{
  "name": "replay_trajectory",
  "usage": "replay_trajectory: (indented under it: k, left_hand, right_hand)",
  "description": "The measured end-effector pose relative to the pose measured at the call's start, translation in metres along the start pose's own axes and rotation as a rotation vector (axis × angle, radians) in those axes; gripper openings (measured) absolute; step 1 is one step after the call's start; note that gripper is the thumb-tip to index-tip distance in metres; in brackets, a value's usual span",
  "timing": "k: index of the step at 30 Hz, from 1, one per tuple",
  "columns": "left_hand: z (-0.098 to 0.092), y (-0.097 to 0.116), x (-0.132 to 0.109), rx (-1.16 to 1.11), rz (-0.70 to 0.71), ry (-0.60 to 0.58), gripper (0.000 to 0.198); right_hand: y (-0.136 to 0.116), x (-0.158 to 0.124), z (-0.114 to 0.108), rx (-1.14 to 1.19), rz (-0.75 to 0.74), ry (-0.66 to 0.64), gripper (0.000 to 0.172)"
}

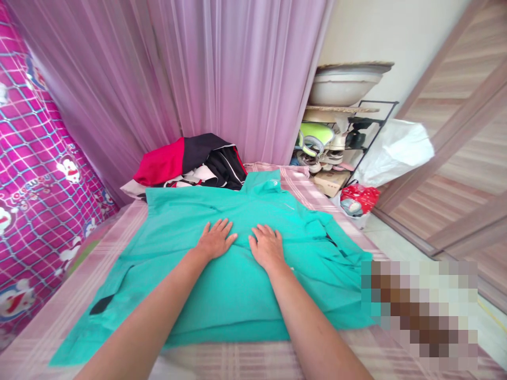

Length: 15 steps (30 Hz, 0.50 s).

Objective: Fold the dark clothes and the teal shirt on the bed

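A teal jacket (229, 295) lies spread out on a bed or table with a pink checked cover, its collar end pointing away from me. Dark tabs show near both sleeve ends. My left hand (216, 238) rests flat on the middle of the jacket, fingers spread. Just to the right of it, my right hand (267, 245) also presses flat on the cloth with its fingers slightly apart. Neither hand grips the fabric. Some creases run across the jacket around the hands and along the right sleeve.
Red, black and white clothes (198, 163) lie heaped behind the jacket, against a purple curtain (237, 68). At the right stand a shoe rack (364, 150) topped by a basin (344, 87), a white bag (400, 150) and a wooden wardrobe (455, 174). The lower right is pixelated.
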<state>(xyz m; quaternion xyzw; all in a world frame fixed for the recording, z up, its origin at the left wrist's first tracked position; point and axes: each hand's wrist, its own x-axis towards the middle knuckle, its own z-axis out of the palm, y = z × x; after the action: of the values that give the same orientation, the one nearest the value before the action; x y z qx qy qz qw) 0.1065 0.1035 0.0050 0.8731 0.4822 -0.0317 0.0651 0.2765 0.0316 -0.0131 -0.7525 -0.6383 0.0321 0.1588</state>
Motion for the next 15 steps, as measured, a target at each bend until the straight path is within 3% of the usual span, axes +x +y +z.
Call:
replay_trajectory:
  k: [11, 15]
  left_hand:
    - [0.003, -0.077, -0.005, 0.134, -0.084, 0.115, 0.067]
    - [0.003, -0.094, -0.011, 0.111, -0.227, 0.125, 0.067]
  right_hand:
    - [0.002, 0.000, 0.003, -0.003, 0.003, 0.006, 0.043]
    - [0.003, 0.001, 0.004, 0.000, -0.002, 0.011, 0.043]
